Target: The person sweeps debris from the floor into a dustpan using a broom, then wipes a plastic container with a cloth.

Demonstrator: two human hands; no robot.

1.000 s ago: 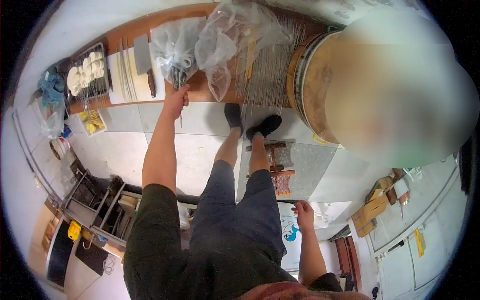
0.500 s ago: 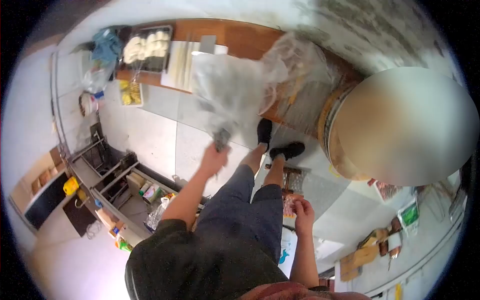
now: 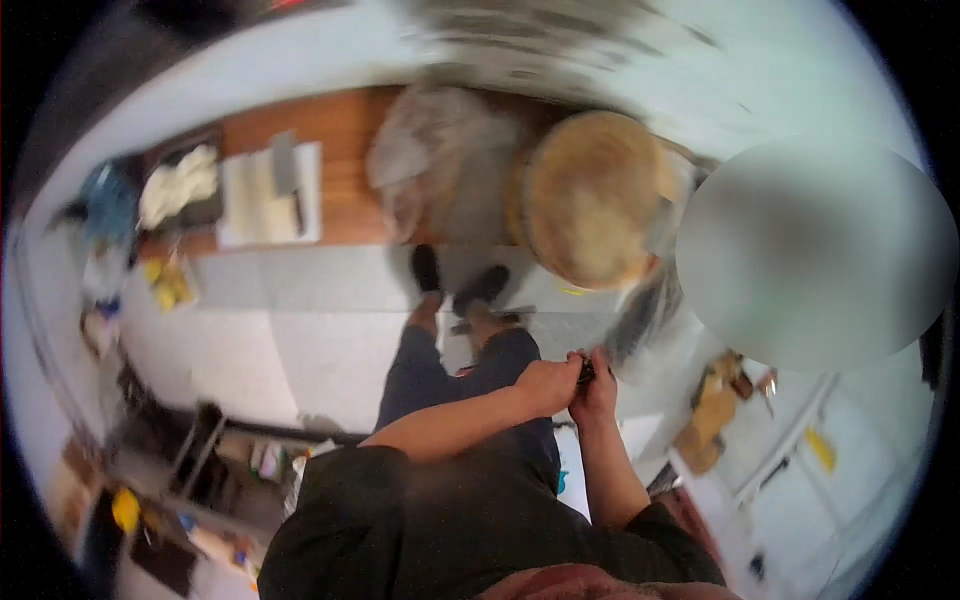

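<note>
My left hand (image 3: 550, 387) and my right hand (image 3: 595, 392) are together in front of my lap, both closed round the dark end of a bagged bundle (image 3: 587, 372). From there a blurred clear plastic bag (image 3: 648, 318), dark inside, stretches up and to the right, beside the round wooden block (image 3: 590, 200). What exactly lies in the bag is too smeared to tell.
The wooden counter (image 3: 345, 165) bears a white board (image 3: 308, 215) with a cleaver (image 3: 285, 165), a tray of pale pieces (image 3: 180, 185) and crumpled plastic (image 3: 425, 140). A yellow-filled container (image 3: 170, 282) stands lower left. Cardboard (image 3: 712, 415) lies at right.
My left hand has carried the bag from the counter across to the right, to my right hand. My right hand has closed on the bundle. The view has shifted, showing the round block fully.
</note>
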